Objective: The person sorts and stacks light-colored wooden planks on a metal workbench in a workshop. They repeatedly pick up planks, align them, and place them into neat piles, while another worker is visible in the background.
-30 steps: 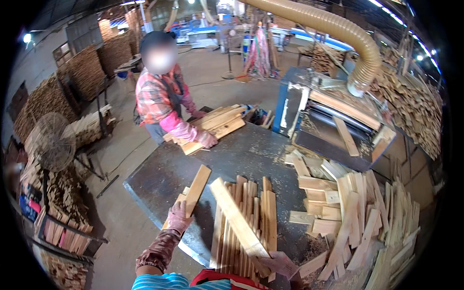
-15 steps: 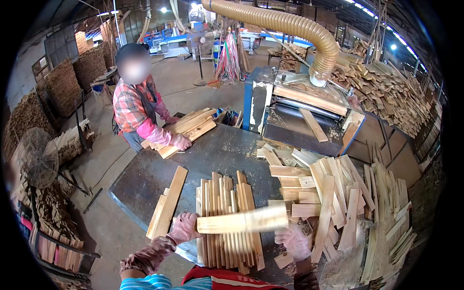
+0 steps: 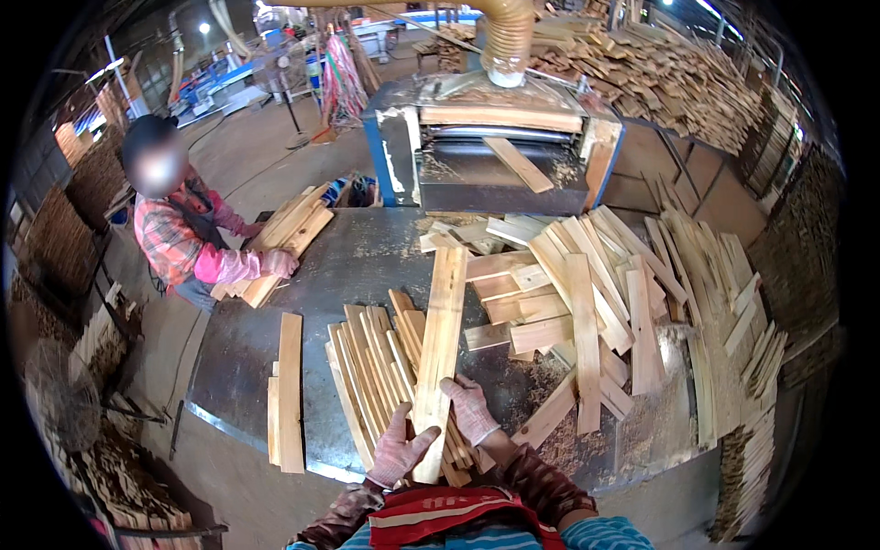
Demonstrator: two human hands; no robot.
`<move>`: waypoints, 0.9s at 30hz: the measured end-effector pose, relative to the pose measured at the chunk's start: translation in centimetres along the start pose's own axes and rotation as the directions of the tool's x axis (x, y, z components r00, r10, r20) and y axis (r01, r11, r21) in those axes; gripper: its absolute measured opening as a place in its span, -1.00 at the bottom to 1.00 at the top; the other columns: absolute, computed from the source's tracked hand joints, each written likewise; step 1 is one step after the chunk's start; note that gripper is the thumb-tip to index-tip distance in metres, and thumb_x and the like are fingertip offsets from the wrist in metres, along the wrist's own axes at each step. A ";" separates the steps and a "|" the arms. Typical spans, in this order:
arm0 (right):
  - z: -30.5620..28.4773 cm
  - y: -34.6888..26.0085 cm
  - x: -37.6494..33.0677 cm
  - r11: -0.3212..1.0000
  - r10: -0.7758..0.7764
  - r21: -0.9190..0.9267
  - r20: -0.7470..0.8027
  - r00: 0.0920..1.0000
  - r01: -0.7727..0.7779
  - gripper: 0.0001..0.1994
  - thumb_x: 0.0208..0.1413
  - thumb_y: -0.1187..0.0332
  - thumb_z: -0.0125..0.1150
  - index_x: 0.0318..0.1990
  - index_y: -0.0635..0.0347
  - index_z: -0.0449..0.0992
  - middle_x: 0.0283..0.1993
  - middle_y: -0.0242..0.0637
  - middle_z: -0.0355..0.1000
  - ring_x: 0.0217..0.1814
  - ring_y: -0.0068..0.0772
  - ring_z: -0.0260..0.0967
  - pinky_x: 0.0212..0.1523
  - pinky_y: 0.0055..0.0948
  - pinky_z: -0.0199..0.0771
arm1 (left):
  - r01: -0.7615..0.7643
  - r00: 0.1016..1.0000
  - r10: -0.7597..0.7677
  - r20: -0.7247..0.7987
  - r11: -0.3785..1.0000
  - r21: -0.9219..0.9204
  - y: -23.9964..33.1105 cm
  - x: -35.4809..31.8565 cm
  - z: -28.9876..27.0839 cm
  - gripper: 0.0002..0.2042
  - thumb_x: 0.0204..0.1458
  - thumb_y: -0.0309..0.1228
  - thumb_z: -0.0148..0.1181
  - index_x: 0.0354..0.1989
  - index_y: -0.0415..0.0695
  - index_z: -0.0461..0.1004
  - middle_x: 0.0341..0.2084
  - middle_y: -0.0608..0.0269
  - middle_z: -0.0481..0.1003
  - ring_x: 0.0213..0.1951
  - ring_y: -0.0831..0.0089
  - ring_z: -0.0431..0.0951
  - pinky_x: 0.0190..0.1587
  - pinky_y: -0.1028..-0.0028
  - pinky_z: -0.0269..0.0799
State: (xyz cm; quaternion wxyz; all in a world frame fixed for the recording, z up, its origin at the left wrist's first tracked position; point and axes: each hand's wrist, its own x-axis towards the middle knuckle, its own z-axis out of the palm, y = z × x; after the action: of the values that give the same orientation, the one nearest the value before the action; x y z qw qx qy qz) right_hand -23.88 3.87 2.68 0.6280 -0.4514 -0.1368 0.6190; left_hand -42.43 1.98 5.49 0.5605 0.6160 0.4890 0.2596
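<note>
Swung from crosswise to lengthwise since the last frame, board (image 3: pixel 442 321) is over right side of slat row (image 3: pixel 367 353), right hand (image 3: pixel 471 411) pinching its right edge, left hand (image 3: pixel 400 451) spread, thumb at its left; supporting both edges evenly likely keeps it steadiest.

We log uneven indoor light: a white lamp (image 3: pixel 203 28) glows upper left, tube lights (image 3: pixel 710 11) upper right. The held board (image 3: pixel 443 316) is bright and fairly sharp; the dark tabletop (image 3: pixel 247 367) shows a whitish glare at its near edge. We find both flanks dim, the fan (image 3: pixel 62 394) murky. Fisheye curves straight edges toward black corners. A round blur masks the co-worker's face (image 3: pixel 158 169).
</note>
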 end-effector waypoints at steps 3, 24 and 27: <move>0.0 -2.2 -0.4 0.983 0.033 0.179 0.075 0.997 -0.046 -0.67 0.20 0.39 0.24 0.07 0.37 0.49 -0.06 -0.26 0.54 -0.06 -0.41 0.51 0.02 -0.40 0.54 | 0.248 0.954 -0.203 0.222 0.949 -0.196 0.8 0.1 -1.7 -0.44 0.14 -0.12 0.30 0.17 -0.24 0.34 -0.18 0.19 0.56 -0.16 0.50 0.57 -0.16 0.49 0.49; -8.8 -4.0 19.3 0.820 0.171 0.572 -0.305 0.937 0.037 -0.08 0.21 -0.14 0.17 0.42 0.41 -0.07 0.51 0.14 -0.07 0.51 0.13 -0.05 0.42 0.11 0.10 | 0.624 0.769 -0.010 0.640 -0.212 -0.752 -1.1 4.0 0.0 -0.75 0.28 -0.21 -0.09 -0.10 -0.16 0.32 -0.72 0.55 0.18 -0.72 0.66 0.13 -0.53 0.56 0.19; -9.0 -4.0 20.1 0.802 0.147 0.593 -0.309 0.940 0.070 -0.17 0.23 -0.09 0.18 0.38 0.44 0.06 0.43 0.11 0.10 0.48 0.05 0.04 0.39 0.02 0.20 | 0.609 0.777 -0.072 0.626 -0.168 -0.775 -1.4 4.0 -0.4 -0.76 0.29 -0.23 -0.11 -0.10 -0.14 0.33 -0.71 0.55 0.16 -0.71 0.65 0.12 -0.51 0.56 0.19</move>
State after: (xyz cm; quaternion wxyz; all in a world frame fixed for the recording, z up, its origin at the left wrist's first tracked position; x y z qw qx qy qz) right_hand -10.73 19.09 -7.12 0.7388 -0.3336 0.1844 0.5557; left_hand -41.64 5.56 3.37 0.9484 -0.1056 0.1810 0.2379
